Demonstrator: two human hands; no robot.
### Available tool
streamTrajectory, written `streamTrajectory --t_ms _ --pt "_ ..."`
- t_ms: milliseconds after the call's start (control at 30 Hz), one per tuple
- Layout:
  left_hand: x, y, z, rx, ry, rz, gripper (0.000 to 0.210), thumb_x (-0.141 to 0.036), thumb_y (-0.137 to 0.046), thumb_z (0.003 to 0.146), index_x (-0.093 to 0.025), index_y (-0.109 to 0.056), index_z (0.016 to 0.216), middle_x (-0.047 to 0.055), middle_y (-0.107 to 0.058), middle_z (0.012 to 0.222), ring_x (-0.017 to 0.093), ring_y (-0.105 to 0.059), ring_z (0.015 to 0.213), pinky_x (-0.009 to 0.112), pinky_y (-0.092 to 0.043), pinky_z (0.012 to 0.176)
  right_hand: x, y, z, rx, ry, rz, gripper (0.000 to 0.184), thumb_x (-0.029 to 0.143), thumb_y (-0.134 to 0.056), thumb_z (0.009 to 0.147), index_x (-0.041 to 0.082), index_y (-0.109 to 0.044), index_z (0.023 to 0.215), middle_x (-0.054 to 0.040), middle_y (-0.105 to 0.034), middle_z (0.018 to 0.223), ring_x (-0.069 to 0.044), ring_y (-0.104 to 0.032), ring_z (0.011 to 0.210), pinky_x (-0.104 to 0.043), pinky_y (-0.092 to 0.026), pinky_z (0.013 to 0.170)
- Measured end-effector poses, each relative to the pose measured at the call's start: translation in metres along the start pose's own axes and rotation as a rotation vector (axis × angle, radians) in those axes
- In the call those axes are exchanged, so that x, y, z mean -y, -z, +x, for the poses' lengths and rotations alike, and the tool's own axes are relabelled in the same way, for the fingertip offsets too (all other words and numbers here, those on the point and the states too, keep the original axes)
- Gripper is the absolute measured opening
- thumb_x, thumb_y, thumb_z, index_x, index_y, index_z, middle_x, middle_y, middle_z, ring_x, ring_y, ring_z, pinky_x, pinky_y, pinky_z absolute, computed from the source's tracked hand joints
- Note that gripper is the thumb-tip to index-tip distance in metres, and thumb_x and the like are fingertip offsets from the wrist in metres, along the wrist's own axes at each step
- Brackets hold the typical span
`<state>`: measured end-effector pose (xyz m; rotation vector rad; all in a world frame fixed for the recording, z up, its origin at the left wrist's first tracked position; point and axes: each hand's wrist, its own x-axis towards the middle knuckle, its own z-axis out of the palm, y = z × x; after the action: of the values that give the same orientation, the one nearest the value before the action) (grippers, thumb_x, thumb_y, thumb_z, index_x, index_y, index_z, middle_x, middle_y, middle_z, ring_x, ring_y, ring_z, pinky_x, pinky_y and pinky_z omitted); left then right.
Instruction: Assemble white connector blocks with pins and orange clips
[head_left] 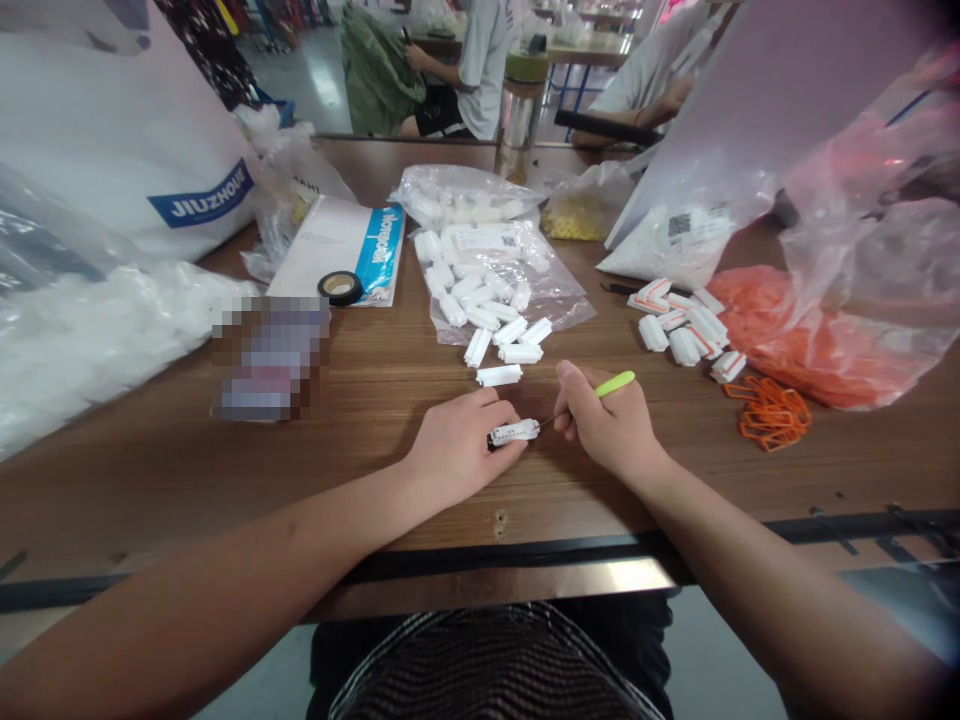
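My left hand [457,445] rests on the table, its fingers closed round a small white plastic connector housing [516,431] with a row of holes on its upper face. A thin pick with a lime-green handle [615,384] is gripped in my right hand [611,425], its metal shaft pointing left to the housing's right end. Whether the tip touches or enters the housing is too small to tell. Just beyond my hands lies a single white housing [499,375], with several more spilling from a clear plastic bag [559,290].
White housings with orange strips [684,330] lie right, near loose orange clips [772,412] and a bag of orange parts [802,345]. Black tape [340,288] sits on a booklet [322,240]. A bottle [520,115] stands behind; bags of white parts [97,330] fill the left.
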<state>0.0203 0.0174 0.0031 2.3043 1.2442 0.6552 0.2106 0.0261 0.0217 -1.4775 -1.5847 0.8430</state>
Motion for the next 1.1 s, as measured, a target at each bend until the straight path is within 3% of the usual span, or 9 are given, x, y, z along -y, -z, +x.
streamTrajectory --t_ms 233,400,600,1100 --pt "0.001 -0.001 0.000 0.005 0.001 -0.012 0.012 -0.033 -0.062 0.087 -0.022 -0.067 0.087 0.001 -0.063 0.087 0.017 -0.060 0.081 0.029 -0.047 0.070 0.004 0.000 -0.013 -0.005 0.239 -0.158 0.047 0.040 -0.045 0.098 0.019 -0.053 0.056 0.0011 -0.057 0.051 -0.009 -0.052 0.046 -0.024 -0.041 0.052" --pt "0.001 0.000 0.001 0.001 -0.006 -0.031 0.014 -0.033 -0.060 0.089 -0.022 -0.067 0.085 0.000 -0.062 0.083 0.016 -0.059 0.078 0.028 -0.046 0.068 0.001 0.005 -0.008 -0.108 0.111 0.045 0.052 0.046 -0.047 0.096 0.018 -0.056 0.053 0.0011 -0.056 0.047 -0.008 -0.050 0.039 -0.021 -0.039 0.041" --pt "0.000 0.001 0.001 0.010 0.002 -0.013 0.012 -0.032 -0.061 0.088 -0.022 -0.067 0.085 0.000 -0.061 0.083 0.016 -0.059 0.078 0.029 -0.045 0.068 -0.006 0.000 -0.003 -0.086 -0.002 0.122 0.052 0.048 -0.050 0.094 0.018 -0.057 0.053 0.0010 -0.056 0.045 -0.007 -0.050 0.036 -0.019 -0.039 0.038" --pt "0.000 0.001 0.001 0.016 -0.006 -0.002 0.013 -0.032 -0.061 0.089 -0.021 -0.068 0.086 0.001 -0.062 0.085 0.017 -0.060 0.079 0.029 -0.045 0.068 -0.001 -0.002 -0.001 -0.088 0.023 0.001 0.050 0.047 -0.048 0.096 0.018 -0.054 0.055 0.0014 -0.056 0.046 -0.009 -0.052 0.037 -0.021 -0.039 0.039"
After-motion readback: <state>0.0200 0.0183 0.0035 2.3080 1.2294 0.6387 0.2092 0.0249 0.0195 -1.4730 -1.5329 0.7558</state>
